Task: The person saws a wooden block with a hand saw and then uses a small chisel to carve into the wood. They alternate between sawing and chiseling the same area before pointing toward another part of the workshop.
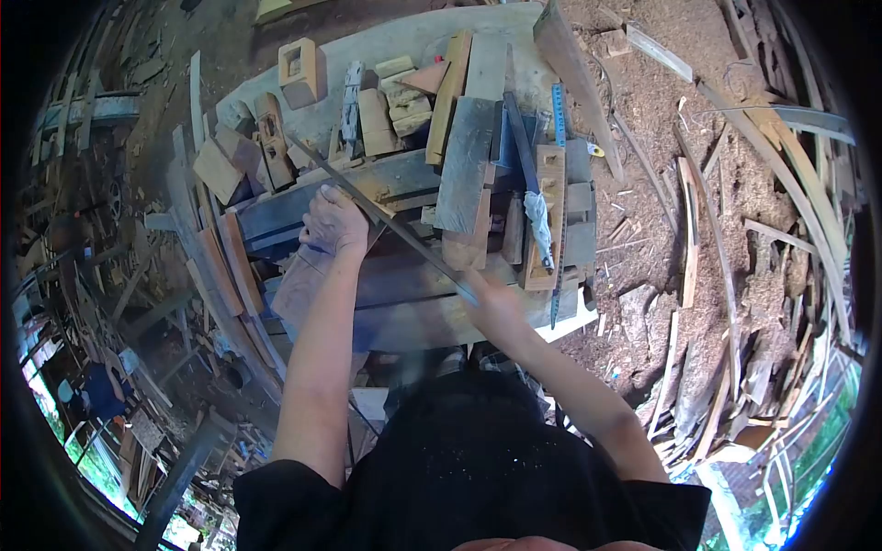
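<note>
My left hand [335,220] is closed, fingers curled, over a wooden block [308,285] on the workbench [413,326]. My right hand [496,308], blurred by motion, is wrapped around the near end of a long, narrow metal blade [404,231]. The blade slants up and left, passing just right of my left knuckles. Whether it is a file or a saw seen edge-on, I cannot tell. Its far tip lies near a wooden piece with a slot [273,138]. Fingers hide the handle and part of the block.
Wooden blocks [377,119] and a hollowed block [301,73] stand along the bench's far side. A dark flat board [464,165], a blue ruler [559,115] and a cloth-wrapped tool [537,225] lie to the right. Long planks and sawdust [643,248] cover the ground.
</note>
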A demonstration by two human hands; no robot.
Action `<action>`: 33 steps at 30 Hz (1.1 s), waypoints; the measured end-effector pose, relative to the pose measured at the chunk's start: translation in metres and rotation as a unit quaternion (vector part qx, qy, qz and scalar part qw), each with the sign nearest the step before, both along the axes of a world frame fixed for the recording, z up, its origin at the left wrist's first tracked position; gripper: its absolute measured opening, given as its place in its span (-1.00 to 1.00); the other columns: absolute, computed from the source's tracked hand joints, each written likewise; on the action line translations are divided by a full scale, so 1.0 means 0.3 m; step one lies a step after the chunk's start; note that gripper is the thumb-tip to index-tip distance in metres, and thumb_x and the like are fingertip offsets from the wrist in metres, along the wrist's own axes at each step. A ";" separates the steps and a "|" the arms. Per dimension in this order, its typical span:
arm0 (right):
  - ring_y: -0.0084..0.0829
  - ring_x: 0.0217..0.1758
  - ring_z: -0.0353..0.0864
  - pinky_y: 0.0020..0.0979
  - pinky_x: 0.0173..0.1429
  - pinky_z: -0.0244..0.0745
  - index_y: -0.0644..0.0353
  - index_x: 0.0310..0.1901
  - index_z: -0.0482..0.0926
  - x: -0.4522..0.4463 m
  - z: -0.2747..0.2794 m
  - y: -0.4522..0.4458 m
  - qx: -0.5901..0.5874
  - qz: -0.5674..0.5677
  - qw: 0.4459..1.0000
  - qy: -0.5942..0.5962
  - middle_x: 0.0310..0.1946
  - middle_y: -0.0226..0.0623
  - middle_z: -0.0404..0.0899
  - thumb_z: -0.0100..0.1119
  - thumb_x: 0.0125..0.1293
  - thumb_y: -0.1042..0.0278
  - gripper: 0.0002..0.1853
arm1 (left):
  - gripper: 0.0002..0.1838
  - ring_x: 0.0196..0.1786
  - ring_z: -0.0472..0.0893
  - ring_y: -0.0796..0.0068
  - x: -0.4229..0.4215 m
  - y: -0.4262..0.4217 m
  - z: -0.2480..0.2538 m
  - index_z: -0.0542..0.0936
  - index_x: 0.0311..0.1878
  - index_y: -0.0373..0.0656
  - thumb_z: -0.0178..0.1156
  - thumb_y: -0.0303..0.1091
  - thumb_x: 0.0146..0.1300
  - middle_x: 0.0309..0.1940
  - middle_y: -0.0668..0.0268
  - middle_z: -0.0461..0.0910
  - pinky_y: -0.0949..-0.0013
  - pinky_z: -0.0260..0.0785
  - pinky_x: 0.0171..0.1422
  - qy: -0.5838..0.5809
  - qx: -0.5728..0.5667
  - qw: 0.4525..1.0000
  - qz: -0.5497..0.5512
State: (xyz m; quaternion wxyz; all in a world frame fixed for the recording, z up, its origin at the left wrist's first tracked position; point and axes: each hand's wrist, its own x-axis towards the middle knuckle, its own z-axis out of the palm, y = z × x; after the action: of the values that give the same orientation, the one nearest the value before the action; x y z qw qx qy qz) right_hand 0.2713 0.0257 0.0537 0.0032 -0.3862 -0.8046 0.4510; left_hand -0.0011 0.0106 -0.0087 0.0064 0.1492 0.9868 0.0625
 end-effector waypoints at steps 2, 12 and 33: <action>0.07 -0.29 0.64 -0.01 -0.30 0.55 0.18 -0.04 0.43 -0.139 -0.017 0.037 -0.013 0.015 1.000 -0.012 -0.35 0.08 0.55 0.19 0.23 0.35 -0.71 | -0.50 0.04 0.53 0.09 -0.016 -0.003 0.000 0.65 -0.07 -0.04 -0.28 -0.02 0.45 -0.03 0.25 0.65 -0.06 0.10 0.17 0.031 0.016 0.999 -0.011; 0.10 -0.24 0.63 0.00 -0.25 0.55 0.16 0.12 0.42 0.023 -0.046 -0.016 0.018 -0.010 0.999 0.028 -0.33 0.04 0.57 0.22 0.18 0.46 -0.57 | -0.49 0.02 0.52 0.11 0.001 -0.003 0.010 0.67 -0.09 -0.06 -0.28 -0.02 0.46 -0.05 0.24 0.65 -0.05 0.09 0.13 -0.010 -0.010 1.000 0.005; 0.15 -0.35 0.62 -0.04 -0.33 0.49 0.24 -0.12 0.44 -0.199 0.048 0.060 0.019 -0.054 0.997 0.059 -0.48 0.09 0.58 0.24 0.31 0.25 -0.72 | -0.66 -0.13 0.58 0.27 -0.011 0.006 0.000 0.65 -0.23 0.01 -0.09 -0.08 0.40 -0.27 0.31 0.65 0.05 0.14 0.07 0.044 -0.025 0.999 0.010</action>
State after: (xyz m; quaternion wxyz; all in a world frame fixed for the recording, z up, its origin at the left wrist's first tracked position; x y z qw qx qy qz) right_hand 0.2115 0.0437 0.0682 0.0826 -0.4013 -0.7895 0.4570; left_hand -0.0043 0.0123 -0.0086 -0.0334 0.1414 0.9889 0.0312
